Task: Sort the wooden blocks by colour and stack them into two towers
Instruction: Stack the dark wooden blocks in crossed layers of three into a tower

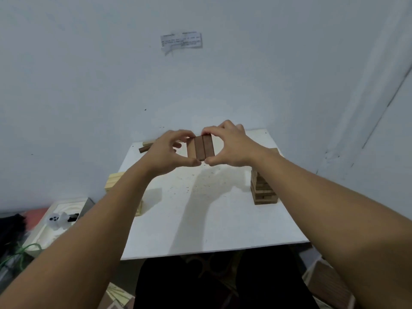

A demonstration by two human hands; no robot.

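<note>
Both hands up over the far middle of the white table (214, 224), holding a set of three dark brown blocks (201, 147) side by side, long edges touching, raised off the tabletop. Left hand (169, 152) pinches the set at its left side w/ thumb at the near end and fingers curled over the far end; right hand (229, 146) does the same on the right side, thumb tip nearly meeting the left thumb under the near ends. Dark tower (264, 187) stands at the table's right edge, partly behind the right forearm, so its top isn't clear. Light tower (121, 188) sits at the left edge, mostly hidden by the left forearm. At the far left corner lie one light block (148, 143) and one dark block (144, 149), just beside each other, poss. touching. Paper note (181, 41) is stuck on the wall above.
</note>
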